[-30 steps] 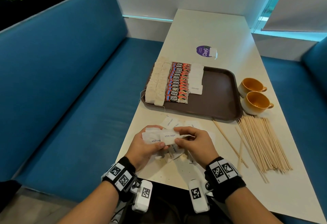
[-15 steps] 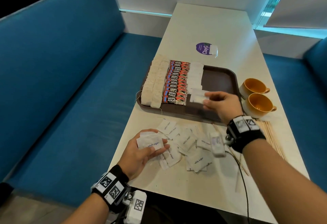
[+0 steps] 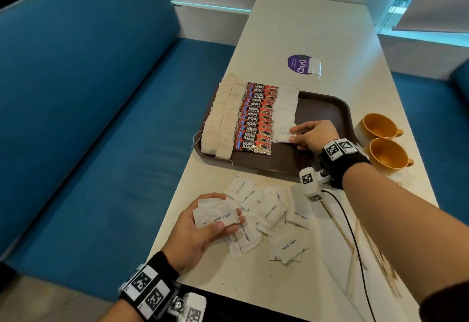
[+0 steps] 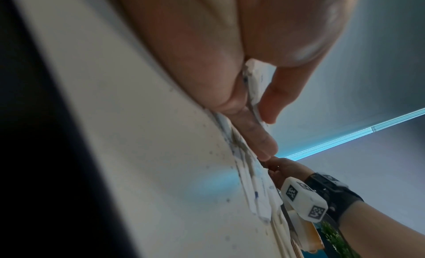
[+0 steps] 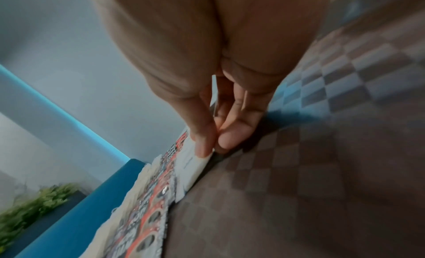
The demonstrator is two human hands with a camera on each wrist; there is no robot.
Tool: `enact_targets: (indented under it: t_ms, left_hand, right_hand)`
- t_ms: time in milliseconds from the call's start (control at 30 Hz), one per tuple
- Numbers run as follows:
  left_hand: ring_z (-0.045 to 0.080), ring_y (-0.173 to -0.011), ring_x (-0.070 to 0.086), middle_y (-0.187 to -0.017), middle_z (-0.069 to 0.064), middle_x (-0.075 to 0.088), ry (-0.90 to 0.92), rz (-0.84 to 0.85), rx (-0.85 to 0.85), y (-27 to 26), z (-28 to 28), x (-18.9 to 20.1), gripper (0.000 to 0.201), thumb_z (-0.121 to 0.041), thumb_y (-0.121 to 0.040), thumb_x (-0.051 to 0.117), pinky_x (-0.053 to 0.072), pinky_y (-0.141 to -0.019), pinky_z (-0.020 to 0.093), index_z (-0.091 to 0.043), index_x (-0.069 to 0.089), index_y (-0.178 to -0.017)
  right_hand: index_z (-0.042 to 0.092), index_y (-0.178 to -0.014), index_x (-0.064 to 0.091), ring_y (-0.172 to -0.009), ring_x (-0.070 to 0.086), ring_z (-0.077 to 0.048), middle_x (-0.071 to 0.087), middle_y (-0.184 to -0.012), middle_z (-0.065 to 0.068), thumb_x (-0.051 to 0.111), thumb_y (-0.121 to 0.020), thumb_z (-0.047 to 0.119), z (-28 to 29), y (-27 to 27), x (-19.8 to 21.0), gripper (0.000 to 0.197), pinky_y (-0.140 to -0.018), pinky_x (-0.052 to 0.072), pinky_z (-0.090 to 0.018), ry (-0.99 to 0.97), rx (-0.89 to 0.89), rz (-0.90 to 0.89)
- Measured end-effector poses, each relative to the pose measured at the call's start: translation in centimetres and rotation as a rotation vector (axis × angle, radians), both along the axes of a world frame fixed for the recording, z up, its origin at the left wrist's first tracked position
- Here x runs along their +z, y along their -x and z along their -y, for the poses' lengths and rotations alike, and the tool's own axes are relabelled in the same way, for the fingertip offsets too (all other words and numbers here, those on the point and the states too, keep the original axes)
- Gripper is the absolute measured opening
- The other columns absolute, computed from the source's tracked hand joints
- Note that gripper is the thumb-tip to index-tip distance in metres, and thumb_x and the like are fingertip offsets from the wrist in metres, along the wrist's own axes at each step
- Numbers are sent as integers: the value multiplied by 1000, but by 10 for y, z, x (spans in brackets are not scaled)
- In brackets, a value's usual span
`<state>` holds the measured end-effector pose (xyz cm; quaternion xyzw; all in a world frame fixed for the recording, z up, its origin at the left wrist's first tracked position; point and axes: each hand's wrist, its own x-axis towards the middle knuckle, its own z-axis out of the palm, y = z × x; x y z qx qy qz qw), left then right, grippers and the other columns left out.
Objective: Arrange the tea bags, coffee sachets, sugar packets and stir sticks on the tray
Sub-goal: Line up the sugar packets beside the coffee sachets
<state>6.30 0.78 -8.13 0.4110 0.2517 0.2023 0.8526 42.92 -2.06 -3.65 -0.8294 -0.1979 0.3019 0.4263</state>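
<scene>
A brown tray (image 3: 327, 108) lies on the pale table (image 3: 304, 24), its long axis running from 9 to 3 o'clock. On its 9 o'clock part stand three columns, each running from 12 to 6 o'clock: two rows of tea bags (image 3: 223, 118) at the outer edge, then red coffee sachets (image 3: 256, 118) lying crosswise with their long axes 9 to 3, then white sugar packets (image 3: 286, 108) just beside them.

The right hand (image 3: 314, 135) is over the tray, thumb and fingers pinched on the 3 o'clock edge of a sugar packet (image 3: 283, 135) at the 6 o'clock end of the white column; the packet lies flat, its printed words running 9 to 3. The right wrist view shows the fingertips (image 5: 203, 149) pressed together on that packet's edge (image 5: 195, 163) above the tray's textured floor (image 5: 299, 171).

The left hand (image 3: 200, 230) rests on the table at 7 o'clock of the tray, its thumb and curled fingers holding a small stack of sugar packets (image 3: 215, 216). More loose packets (image 3: 274, 215) lie scattered at 3 o'clock of that hand, pointing every way. Wooden stir sticks (image 3: 375, 260) lie on the table at 4 o'clock, partly hidden under the right forearm, pointing roughly 11 to 5.

Two orange cups (image 3: 380, 141) stand at 3 o'clock of the tray, a purple sticker (image 3: 300, 63) at 12. Blue bench seats (image 3: 88, 105) flank the table; white walls and a window lie beyond.
</scene>
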Motion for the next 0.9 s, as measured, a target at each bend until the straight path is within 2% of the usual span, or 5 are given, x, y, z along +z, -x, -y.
enact_targets:
  t_ms: [233, 433, 633, 767, 900]
  left_hand:
    - [57, -119, 59, -128, 41, 58, 0, 13, -2, 2, -1, -5, 50, 14, -89, 61, 51, -100, 58, 2, 47, -135]
    - [55, -118, 62, -126, 38, 61, -10, -9, 10, 0, 0, 0, 51, 16, -87, 61, 54, -97, 56, 2, 48, -134]
    - [58, -110, 64, -124, 34, 65, 4, -38, 40, -2, 3, 7, 55, 15, -83, 66, 61, -88, 52, 2, 49, -133]
    - [52, -95, 70, -119, 32, 68, -27, -86, 57, -2, 5, 14, 53, 13, -83, 68, 63, -78, 54, 1, 52, -131]
    - [45, -93, 72, -116, 29, 71, -8, -130, 76, -1, 8, 18, 49, 6, -79, 74, 64, -70, 45, -4, 58, -124]
  right_hand:
    - [13, -93, 81, -81, 71, -18, 75, -92, -5, 90, -75, 8, -5, -2, 1, 21, -67, 58, -24, 101, 54, 63]
    - [13, -91, 76, -62, 62, -14, 76, -90, -13, 85, -82, 15, 11, 9, 14, 13, -67, 59, -29, -22, -75, 52]
    - [11, -94, 76, -64, 58, -14, 67, -77, -3, 76, -90, 11, 45, 91, 49, 4, -65, 55, -29, -260, 24, -49]
    - [17, -96, 77, -68, 66, -13, 73, -79, 3, 79, -89, 18, 70, 154, 36, 8, -66, 57, -29, -217, 229, -91]
    - [13, -103, 75, -70, 68, -17, 73, -85, -4, 84, -84, 20, 89, 197, 16, 22, -65, 58, -30, -229, 240, -232]
